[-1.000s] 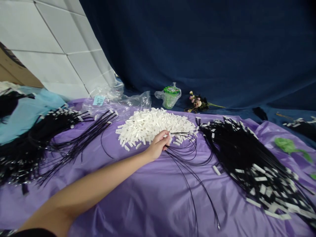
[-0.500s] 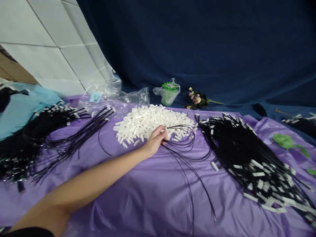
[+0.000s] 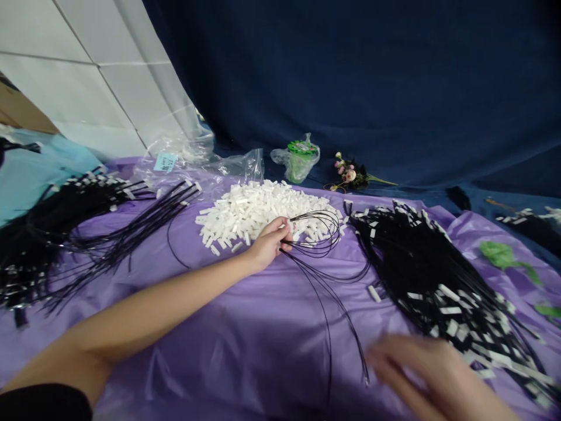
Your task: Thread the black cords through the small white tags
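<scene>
My left hand (image 3: 268,244) is closed on a small bunch of thin black cables (image 3: 322,237), which loop out to the right of the fingers. Two loose cable ends trail down over the purple sheet. Just behind this hand lies a heap of small white plastic pieces (image 3: 249,204). My right hand (image 3: 421,362) is at the lower right, smeared by motion, close to the tip of one trailing cable. Whether its fingers touch that tip I cannot tell. Beside it on the right is a large pile of black cables with white ends (image 3: 416,257).
Another pile of black cables (image 3: 56,228) lies at the left on purple plastic sheeting (image 3: 197,339). Behind are a clear plastic bag (image 3: 236,166), a green-lidded tub in plastic (image 3: 302,161) and artificial flowers (image 3: 348,172). One loose white piece (image 3: 374,293) lies near the right pile.
My right hand has come into view at the lower right, near the cable end. My left hand still holds the cable bunch; the whole view has shifted slightly.
</scene>
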Tool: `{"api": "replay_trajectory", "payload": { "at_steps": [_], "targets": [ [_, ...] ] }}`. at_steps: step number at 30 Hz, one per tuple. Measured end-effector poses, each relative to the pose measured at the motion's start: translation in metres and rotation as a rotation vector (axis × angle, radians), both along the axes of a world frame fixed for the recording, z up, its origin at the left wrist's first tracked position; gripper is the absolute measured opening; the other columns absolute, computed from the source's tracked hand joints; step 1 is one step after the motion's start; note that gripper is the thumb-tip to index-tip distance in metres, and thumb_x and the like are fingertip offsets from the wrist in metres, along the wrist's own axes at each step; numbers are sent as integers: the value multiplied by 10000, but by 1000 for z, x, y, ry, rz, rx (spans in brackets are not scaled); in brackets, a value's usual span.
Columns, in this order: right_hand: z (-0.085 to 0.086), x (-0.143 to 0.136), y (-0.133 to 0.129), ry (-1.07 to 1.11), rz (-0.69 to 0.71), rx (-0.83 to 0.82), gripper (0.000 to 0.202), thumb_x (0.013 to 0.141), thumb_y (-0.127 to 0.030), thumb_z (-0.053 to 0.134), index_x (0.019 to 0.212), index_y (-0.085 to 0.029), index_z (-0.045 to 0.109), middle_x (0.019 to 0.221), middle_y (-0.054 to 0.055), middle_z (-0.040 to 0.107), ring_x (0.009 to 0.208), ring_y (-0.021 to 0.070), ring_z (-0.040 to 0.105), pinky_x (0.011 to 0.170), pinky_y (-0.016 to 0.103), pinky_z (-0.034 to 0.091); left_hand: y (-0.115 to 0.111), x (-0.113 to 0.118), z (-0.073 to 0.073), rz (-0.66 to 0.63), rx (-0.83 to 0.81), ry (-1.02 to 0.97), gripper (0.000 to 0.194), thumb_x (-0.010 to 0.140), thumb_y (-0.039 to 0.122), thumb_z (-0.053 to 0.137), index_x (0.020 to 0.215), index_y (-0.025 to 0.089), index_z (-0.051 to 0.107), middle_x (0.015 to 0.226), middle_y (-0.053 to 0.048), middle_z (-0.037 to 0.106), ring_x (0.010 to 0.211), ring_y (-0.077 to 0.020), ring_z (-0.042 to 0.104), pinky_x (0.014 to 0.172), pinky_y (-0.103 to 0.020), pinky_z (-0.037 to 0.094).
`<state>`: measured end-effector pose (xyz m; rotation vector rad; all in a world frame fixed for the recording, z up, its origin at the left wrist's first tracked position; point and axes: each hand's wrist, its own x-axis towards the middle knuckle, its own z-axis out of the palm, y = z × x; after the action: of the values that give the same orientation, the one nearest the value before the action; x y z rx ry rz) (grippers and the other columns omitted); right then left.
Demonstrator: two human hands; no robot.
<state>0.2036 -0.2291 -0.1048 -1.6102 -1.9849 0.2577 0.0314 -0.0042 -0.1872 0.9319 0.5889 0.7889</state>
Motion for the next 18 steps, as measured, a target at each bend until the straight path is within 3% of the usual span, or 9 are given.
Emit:
{"api": "replay_trajectory", "payload": {
  "at_steps": [3, 5, 7, 11, 18],
  "targets": [
    [-16, -4, 64, 39, 9, -90, 135, 900, -191, 516, 890, -234, 644, 822, 35, 684, 719, 175, 643, 645, 270, 509, -1, 1, 1, 8, -42, -44, 204, 795, 257, 631, 730, 172, 457, 599, 29, 463, 515, -59, 410, 496, -160, 339],
    [-35, -11, 102, 73, 1, -63, 108, 858, -163, 553, 886, -189, 654, 858, 55, 687, 790, 200, 644, 696, 294, 495, -2, 1, 2, 30, -62, -79, 179, 799, 230, 622, 735, 166, 468, 595, 27, 455, 516, -59, 403, 491, -155, 324],
    [-53, -20, 126, 223, 66, -79, 104, 846, -169, 572, 890, -186, 665, 820, 29, 697, 727, 167, 640, 674, 266, 483, -2, 1, 2, 59, -74, -106, 167, 792, 209, 626, 734, 161, 477, 591, 27, 449, 513, -60, 398, 485, -155, 312],
    [-72, -31, 134, 391, 52, -92, 129, 872, -204, 548, 858, -188, 676, 770, 5, 689, 619, 126, 590, 600, 231, 440, -1, 2, 3, 56, -135, -128, 170, 778, 188, 647, 736, 155, 486, 600, 30, 440, 505, -51, 387, 486, -150, 301],
    [-73, -29, 120, 482, -50, -11, 140, 876, -212, 542, 860, -180, 677, 786, 19, 665, 639, 124, 563, 595, 222, 417, -8, 7, 5, -7, -239, -139, 159, 793, 181, 642, 725, 141, 504, 617, 24, 448, 521, -50, 400, 506, -154, 316]
  ]
}}
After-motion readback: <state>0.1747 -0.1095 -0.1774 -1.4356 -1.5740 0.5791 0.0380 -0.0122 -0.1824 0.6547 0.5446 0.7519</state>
